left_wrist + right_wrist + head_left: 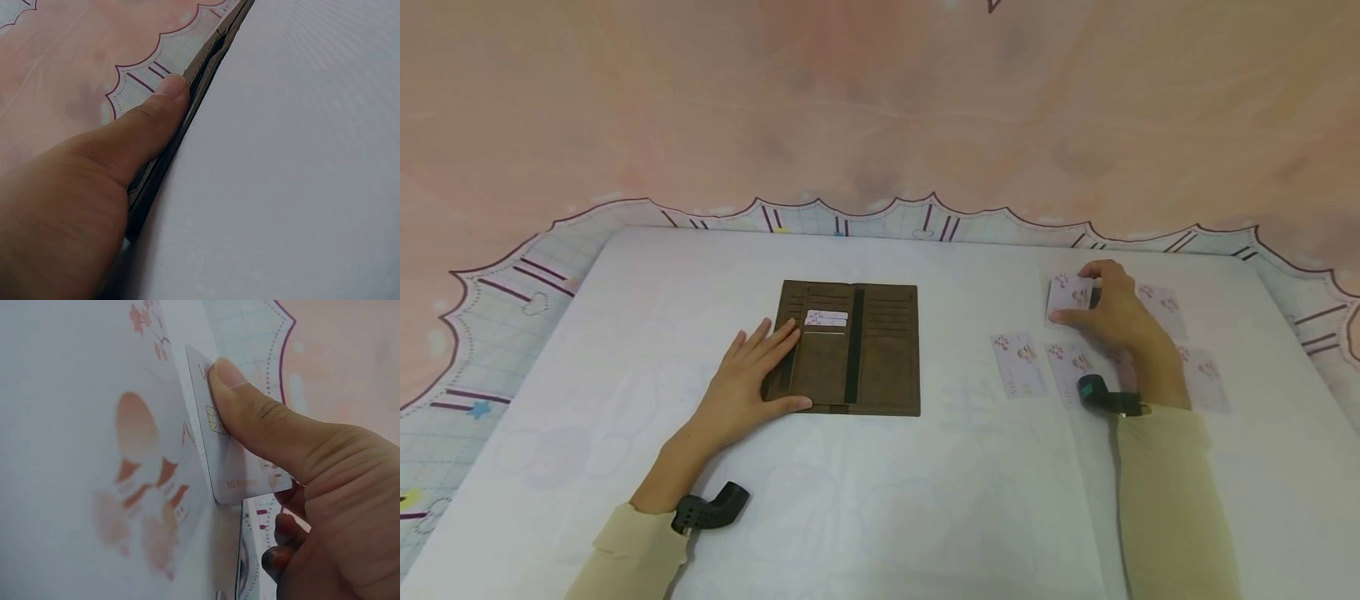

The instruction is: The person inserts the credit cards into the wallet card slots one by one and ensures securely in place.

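Observation:
An opened brown wallet (887, 375) lies flat on the table, with white cards (826, 318) tucked in a slot of its left half. My left hand (741, 379) rests on the wallet's left edge, fingers spread and straight, thumb along the bottom corner. In the left wrist view the thumb (147, 122) presses on the wallet's edge (203, 65). At the right, my right hand (1116, 312) pinches a white card (1067, 293) with a red flower print between thumb and fingers. The right wrist view shows that card (215, 459) tilted up, its gold chip beside the thumb.
More printed cards lie spread on the right, among them one card (1018, 365) nearest the wallet, another card (1162, 308) behind the right hand and a card (1206, 379) by the wrist. A white cover (925, 500) spans the table; beyond its far edge is patterned cloth (880, 125).

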Tool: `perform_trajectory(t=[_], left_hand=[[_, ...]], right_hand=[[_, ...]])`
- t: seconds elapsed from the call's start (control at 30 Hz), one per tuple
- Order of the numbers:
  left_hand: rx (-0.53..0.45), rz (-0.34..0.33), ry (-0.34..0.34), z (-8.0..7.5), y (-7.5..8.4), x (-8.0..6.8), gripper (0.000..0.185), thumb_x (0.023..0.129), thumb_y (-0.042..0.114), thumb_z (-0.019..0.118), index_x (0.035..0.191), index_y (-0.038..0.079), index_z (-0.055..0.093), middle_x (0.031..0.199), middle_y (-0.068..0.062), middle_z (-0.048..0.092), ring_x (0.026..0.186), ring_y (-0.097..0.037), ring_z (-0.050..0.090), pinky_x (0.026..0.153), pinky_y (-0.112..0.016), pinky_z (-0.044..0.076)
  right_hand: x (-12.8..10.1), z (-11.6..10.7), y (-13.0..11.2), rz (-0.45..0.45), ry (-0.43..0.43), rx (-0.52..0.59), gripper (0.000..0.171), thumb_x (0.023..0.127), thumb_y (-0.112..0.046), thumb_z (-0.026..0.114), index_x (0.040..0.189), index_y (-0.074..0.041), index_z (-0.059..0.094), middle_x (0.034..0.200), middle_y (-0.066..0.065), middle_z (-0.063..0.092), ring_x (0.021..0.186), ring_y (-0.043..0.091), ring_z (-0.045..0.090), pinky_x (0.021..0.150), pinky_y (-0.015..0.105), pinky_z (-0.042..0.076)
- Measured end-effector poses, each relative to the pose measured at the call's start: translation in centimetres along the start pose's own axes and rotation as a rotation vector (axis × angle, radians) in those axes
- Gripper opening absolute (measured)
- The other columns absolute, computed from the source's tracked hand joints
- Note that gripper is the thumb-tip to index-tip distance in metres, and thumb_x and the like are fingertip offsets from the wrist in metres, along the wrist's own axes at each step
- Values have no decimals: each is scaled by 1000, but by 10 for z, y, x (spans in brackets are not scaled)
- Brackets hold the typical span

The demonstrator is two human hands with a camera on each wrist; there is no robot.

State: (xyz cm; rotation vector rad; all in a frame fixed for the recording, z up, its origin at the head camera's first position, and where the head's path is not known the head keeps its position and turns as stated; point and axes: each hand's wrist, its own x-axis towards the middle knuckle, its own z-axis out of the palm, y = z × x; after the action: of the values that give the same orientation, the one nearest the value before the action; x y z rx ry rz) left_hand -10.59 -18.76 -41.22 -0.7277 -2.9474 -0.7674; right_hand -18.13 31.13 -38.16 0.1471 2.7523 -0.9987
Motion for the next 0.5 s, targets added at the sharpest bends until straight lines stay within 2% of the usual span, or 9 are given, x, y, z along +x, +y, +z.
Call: perform_trajectory(t=[0.13, 0.27, 0.33, 0.5], left_hand=[[1, 2, 3, 0, -1, 0, 93, 75, 45, 79, 148, 7, 36, 155, -8, 29, 144, -31, 12, 116, -49, 1], [-1, 2, 2, 0, -1, 0, 93, 74, 45, 79, 148, 7, 36, 155, -8, 29, 144, -31, 12, 116, -49, 1], [-3, 1, -1, 0, 0, 0, 93, 74, 45, 79, 148, 7, 36, 155, -8, 29, 144, -31, 12, 116, -49, 0], [-1, -6, -6, 0, 0, 0, 93, 74, 44, 79, 148, 7, 36, 155, -8, 28, 144, -31, 12, 116, -48, 0]], right_hand=[[-2, -1, -3, -31, 20, 10, 92, 78, -43, 78, 140, -5, 20, 132, 28, 31, 117, 43, 32, 101, 60, 28], [-4, -2, -4, -83, 58, 29, 76, 86, -34, 73, 138, -8, 24, 122, 24, 35, 106, 39, 37, 90, 54, 33], [-5, -2, -4, -98, 77, 49, 67, 90, -31, 69, 138, -9, 28, 122, 21, 35, 105, 38, 38, 87, 53, 34], [-5, -5, -7, -139, 106, 99, 55, 94, -26, 63, 140, -11, 38, 127, 21, 41, 113, 40, 43, 97, 56, 35]])
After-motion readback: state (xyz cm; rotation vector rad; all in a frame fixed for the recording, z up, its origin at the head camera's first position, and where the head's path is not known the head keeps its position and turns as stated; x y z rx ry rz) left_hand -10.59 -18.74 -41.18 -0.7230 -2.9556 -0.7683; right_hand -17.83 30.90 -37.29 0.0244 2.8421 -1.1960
